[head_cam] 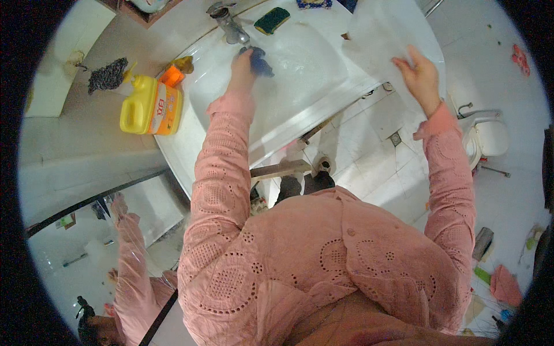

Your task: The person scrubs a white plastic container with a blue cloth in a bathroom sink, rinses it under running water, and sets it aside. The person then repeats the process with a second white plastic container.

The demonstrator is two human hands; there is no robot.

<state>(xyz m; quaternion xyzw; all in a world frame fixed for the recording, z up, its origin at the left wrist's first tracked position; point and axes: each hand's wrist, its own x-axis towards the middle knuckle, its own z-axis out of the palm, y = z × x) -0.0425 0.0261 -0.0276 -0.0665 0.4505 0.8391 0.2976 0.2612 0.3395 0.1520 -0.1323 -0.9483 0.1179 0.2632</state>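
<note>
My left hand is in the white washbasin, just below the metal faucet. Its fingers grip a crumpled dark blue cloth. Over the basin's right end, my right hand is raised with fingers apart and somewhat blurred; nothing is plainly held in it. A green and yellow scouring sponge lies on the back rim, right of the faucet.
On the left rim stands a yellow detergent jug beside an orange item. A dark mesh scrubber hangs on the wall. A mirror is at lower left. To the right are a toilet and a floor drain.
</note>
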